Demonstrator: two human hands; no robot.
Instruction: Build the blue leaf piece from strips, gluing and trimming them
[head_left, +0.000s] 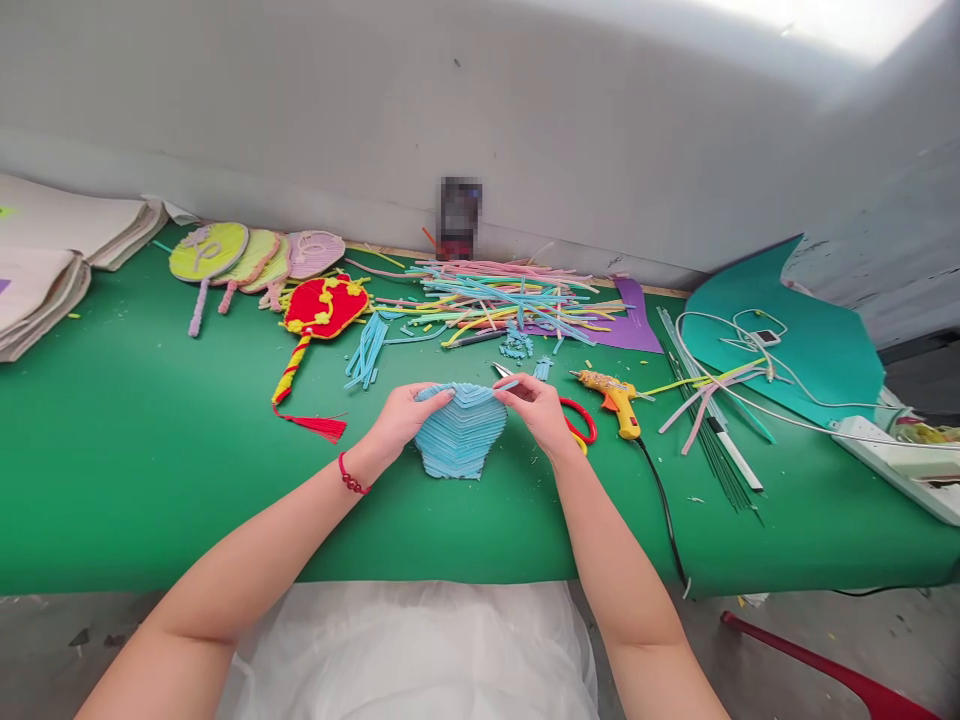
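Note:
A light blue panel of pipe cleaners (pixel 461 440), laid in slanted rows that meet in the middle, is held just above the green table. My left hand (pixel 412 415) grips its upper left edge, thumb on top. At the upper right edge, my right hand (pixel 536 405) pinches a short blue pipe cleaner piece (pixel 507 385) between thumb and fingers. Scissors with red and yellow handles (pixel 581 420) lie partly hidden behind my right hand. Short blue cut pieces (pixel 516 342) and a bundle of blue pipe cleaners (pixel 366 350) rest just beyond the panel.
Many coloured pipe cleaners (pixel 495 300) are heaped at the back. A yellow glue gun (pixel 615 400) with a black cord lies to the right, near thin green wires (pixel 724 460) and a power strip (pixel 892 460). Finished fans (pixel 210 250), a red tasselled one (pixel 330 308), and books (pixel 45 280) occupy the left.

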